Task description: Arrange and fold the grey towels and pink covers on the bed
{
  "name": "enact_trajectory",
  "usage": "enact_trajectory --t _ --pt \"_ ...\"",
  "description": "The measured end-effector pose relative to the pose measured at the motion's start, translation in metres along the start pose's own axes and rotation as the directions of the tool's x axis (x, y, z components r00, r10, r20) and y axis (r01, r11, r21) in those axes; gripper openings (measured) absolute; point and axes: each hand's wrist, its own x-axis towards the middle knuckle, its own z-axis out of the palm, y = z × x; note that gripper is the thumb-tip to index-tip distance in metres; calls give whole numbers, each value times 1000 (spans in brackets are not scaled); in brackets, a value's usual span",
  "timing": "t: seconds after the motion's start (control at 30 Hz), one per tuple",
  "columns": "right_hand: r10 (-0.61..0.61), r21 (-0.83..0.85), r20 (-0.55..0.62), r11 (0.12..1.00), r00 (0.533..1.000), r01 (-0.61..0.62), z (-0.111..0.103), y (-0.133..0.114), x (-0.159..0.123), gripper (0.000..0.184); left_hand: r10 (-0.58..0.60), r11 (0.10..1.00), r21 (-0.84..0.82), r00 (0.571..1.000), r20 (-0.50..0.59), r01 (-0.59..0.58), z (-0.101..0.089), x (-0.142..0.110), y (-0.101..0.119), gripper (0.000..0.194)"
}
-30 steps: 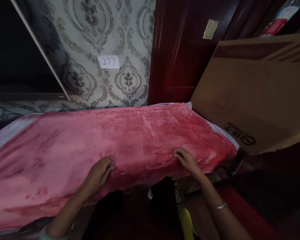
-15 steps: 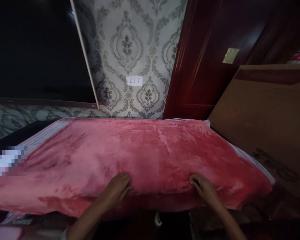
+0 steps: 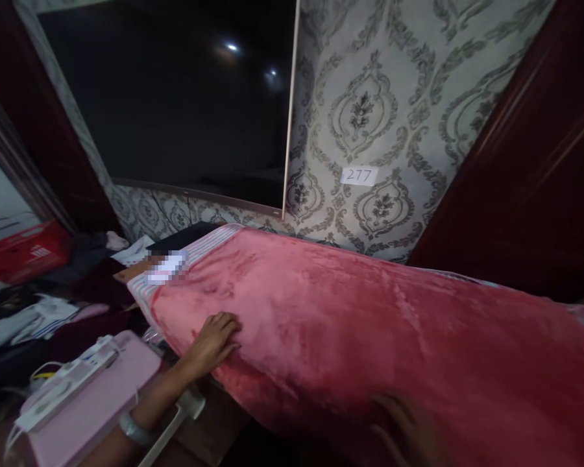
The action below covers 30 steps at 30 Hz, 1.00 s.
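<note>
Pink blanket (image 3: 321,311) is lying under the left fingers (image 3: 230,319) and spreading beyond and to their right. Left hand (image 3: 209,350) is resting on it, fingers loosely curved, thumb apart. Right hand (image 3: 406,431) is showing dark and blurred over the near side; can't tell if its fingers are gripping. Power strip (image 3: 71,386) is sitting left of the left fingers, on a pink surface (image 3: 139,360). Television (image 3: 189,104) is hanging beyond them.
</note>
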Motion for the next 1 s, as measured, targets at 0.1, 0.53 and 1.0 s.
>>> enact_trajectory --t 0.1,0.53,1.0 --pt "-170 9 1 985 985 170 33 -40 37 33 -20 1000 -14 1000 23 21 -3 -4 -13 18" --pt "-22 342 100 940 995 -14 28 -81 88 24 -9 985 -173 999 47 17 -12 0 -25 22" --pt "8 375 279 920 960 -116 33 -73 83 26 -159 955 -246 986 40 164 -27 -4 -40 19"
